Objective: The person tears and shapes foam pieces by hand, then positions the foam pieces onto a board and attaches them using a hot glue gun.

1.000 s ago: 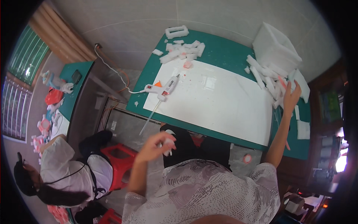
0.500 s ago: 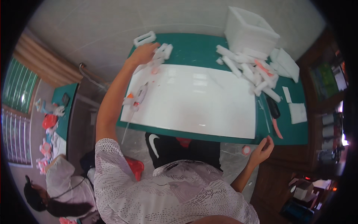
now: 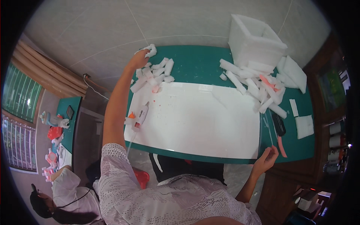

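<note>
Fingers of your left hand (image 3: 139,59) are curled over a white foam piece (image 3: 151,48) at the far left corner of the green counter (image 3: 195,63), and they look closed on it, though the fisheye leaves the exact grip hard to read; pinch it across its narrow sides rather than at one end, since foam this light likely crushes or tips when squeezed near a tip. That piece is short and chunky, its long axis running roughly left to right along the counter's back edge, with one end pointing toward the loose heap of foam strips (image 3: 153,75) just beside your wrist. Lift it straight up so your forearm clears that heap and the glue gun (image 3: 139,117) lying on the left margin of the white sheet (image 3: 195,120), nozzle end toward you. Your right hand (image 3: 267,159) hangs at the near right corner, fingers loosely bent; whether it holds anything I cannot tell, though a thin clear stick (image 3: 267,129) lies just above it. Farther out sit a second pile of foam strips (image 3: 255,84) and a white foam box (image 3: 255,39)
</note>
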`<state>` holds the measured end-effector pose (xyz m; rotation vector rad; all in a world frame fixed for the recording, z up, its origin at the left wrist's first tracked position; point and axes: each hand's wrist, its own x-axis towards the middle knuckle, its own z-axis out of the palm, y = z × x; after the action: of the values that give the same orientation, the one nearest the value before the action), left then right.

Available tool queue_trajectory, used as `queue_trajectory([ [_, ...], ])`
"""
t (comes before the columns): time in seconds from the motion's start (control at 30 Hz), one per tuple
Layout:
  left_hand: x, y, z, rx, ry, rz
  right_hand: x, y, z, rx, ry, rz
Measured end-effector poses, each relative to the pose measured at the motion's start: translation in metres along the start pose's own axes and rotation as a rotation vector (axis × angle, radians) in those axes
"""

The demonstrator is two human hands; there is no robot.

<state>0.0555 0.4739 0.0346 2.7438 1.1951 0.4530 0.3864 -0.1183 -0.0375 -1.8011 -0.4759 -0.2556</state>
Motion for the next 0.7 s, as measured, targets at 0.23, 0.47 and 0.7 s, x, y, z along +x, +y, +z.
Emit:
queue_trajectory([
  [0.23,0.058,-0.036,0.05,0.267,-0.135,-0.332,-0.021,-0.016,-0.017,-0.16,-0.013,0.055],
  [0.47,0.053,-0.007,-0.002,0.164,0.078,0.001,-0.015,-0.04,-0.013,-0.065,-0.035,-0.027],
  [0.7,-0.152,0.2,-0.14,-0.957,-0.249,0.06,0.005,-0.14,0.047,0.327,-0.581,-0.708],
])
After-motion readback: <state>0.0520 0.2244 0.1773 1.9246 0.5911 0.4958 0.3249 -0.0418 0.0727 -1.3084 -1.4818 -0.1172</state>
